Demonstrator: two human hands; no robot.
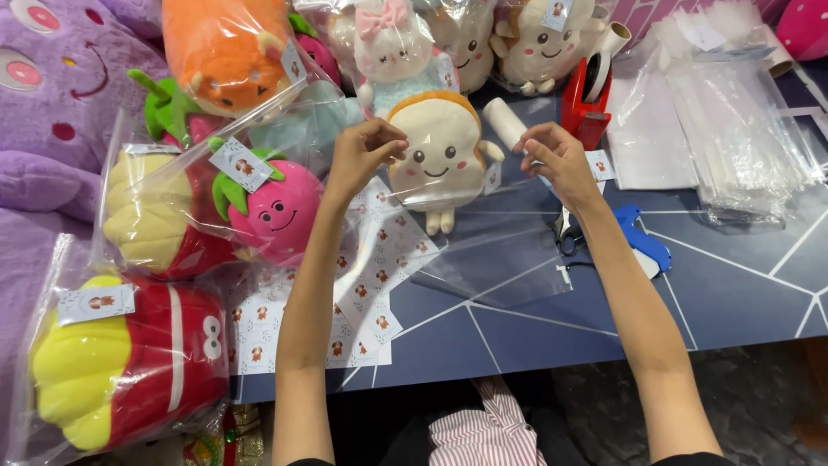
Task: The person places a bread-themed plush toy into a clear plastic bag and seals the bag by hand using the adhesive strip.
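Observation:
A toast-shaped plush toy [442, 155] with a smiling face lies on the dark blue table [733, 293], inside a clear plastic bag [500, 259] whose open end reaches toward me. My left hand [360, 155] pinches the bag's upper left edge beside the toy. My right hand [556, 160] grips the bag's upper right edge, next to a white roll [504, 121].
Bagged plush toys crowd the left: a pink strawberry [276, 211], a fries-shaped toy [129, 362], an orange one [224, 47]. Sticker sheets [371, 285] lie under my left arm. A red tape dispenser [588, 99], scissors [565, 233], a blue tool [642, 242] and stacked clear bags [724, 129] sit right.

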